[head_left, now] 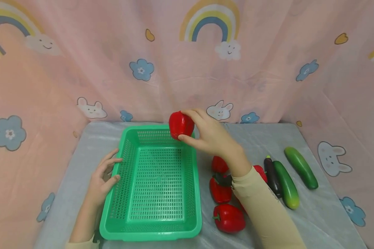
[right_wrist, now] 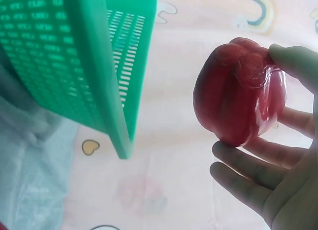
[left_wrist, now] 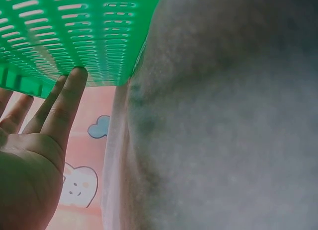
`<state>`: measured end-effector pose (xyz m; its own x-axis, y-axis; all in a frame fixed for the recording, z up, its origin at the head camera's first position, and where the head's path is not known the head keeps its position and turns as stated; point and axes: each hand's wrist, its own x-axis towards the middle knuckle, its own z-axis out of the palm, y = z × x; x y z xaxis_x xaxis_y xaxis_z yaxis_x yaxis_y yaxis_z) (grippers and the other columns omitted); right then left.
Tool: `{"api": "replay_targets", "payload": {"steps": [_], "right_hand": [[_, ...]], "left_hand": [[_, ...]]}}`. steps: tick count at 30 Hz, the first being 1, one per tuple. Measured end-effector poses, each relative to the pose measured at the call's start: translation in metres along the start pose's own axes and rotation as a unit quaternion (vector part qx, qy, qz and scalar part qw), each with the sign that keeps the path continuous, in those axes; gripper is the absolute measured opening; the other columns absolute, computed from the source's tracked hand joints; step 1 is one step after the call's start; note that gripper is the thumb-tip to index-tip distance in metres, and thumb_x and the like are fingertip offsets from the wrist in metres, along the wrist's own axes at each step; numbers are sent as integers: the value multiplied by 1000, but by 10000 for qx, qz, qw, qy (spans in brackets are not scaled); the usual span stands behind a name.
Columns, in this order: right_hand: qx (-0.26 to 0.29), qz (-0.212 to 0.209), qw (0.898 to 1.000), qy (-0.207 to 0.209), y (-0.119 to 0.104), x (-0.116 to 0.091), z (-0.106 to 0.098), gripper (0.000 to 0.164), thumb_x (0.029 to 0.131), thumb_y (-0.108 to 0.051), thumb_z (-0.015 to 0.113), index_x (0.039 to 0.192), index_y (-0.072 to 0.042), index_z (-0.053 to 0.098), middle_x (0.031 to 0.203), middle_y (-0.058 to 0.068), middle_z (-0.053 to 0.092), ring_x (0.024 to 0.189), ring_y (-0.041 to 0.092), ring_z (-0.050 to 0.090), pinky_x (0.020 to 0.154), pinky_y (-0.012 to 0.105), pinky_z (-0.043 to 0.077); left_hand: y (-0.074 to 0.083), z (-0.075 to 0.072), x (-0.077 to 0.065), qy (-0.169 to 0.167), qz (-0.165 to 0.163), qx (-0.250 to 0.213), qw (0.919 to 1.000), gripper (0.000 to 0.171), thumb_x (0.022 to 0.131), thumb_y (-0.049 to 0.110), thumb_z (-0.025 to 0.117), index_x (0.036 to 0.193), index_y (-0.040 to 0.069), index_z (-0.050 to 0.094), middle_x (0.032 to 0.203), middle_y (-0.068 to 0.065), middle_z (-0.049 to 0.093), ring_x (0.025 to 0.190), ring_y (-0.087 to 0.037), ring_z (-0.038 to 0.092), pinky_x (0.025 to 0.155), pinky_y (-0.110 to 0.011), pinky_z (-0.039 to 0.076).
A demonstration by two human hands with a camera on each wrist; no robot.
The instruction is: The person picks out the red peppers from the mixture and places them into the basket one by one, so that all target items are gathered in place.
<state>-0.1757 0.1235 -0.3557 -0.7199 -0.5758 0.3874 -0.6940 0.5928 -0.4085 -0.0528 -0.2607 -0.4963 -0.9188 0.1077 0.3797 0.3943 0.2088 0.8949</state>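
A red bell pepper (head_left: 181, 125) is held by my right hand (head_left: 210, 133), raised over the far right corner of the green basket (head_left: 197, 193). In the right wrist view, thumb and fingers pinch the pepper (right_wrist: 238, 93) from opposite sides, beside the basket's rim (right_wrist: 102, 91). My left hand (head_left: 101, 178) rests at the basket's left side, fingertips at the rim. The left wrist view shows its fingers (left_wrist: 67, 106) fairly straight against the slotted outer wall (left_wrist: 94, 36). Nothing lies on the basket's slotted floor.
Right of the basket lie several red peppers (head_left: 229, 218), partly hidden by my right forearm. Beyond them are a dark eggplant (head_left: 272, 176) and two green cucumbers (head_left: 286, 185). A grey cloth (head_left: 252, 133) covers the table, and a pink printed curtain (head_left: 171, 90) hangs behind.
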Motion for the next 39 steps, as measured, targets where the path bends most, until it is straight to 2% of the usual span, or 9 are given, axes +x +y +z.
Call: {"api": "replay_targets", "payload": {"steps": [4,12,20,29,39], "right_hand": [[-15,29,10000,-50,-2,6,4,74,98,-50,75,158,-13,52,148,7,59,128,23,59,94,45,60],[314,128,9990,-279,-11,16,11,75,99,-50,75,160,-15,49,153,6,55,132,23,57,93,45,61],[466,41,9982,-371,-20,29,22,74,100,-47,76,160,-14,49,150,6,56,126,21,58,90,40,61],[615,92,9969,-491,-32,40,29,73,99,-48,75,160,-17,48,146,3,57,120,18,60,89,38,61],[825,126,9944,-642,-39,52,46,73,98,-45,77,159,-18,48,150,5,55,124,20,59,89,40,62]], "left_hand": [[2,1,2,0,21,-26,10000,44,95,-19,61,139,-14,60,169,-30,35,157,-17,38,120,-19,33],[0,1,0,33,-42,-36,10000,44,95,-19,61,138,-14,60,170,-29,36,157,-16,38,119,-19,33],[-1,1,0,36,-92,-8,10000,45,95,-18,61,140,-13,60,171,-24,36,157,-18,37,120,-20,32],[1,1,0,15,-97,-53,9999,43,97,-17,61,140,-14,59,171,-26,35,157,-17,36,120,-19,32],[-1,2,1,79,-52,-52,9999,43,96,-18,61,138,-15,60,170,-26,36,158,-18,36,120,-20,32]]}}
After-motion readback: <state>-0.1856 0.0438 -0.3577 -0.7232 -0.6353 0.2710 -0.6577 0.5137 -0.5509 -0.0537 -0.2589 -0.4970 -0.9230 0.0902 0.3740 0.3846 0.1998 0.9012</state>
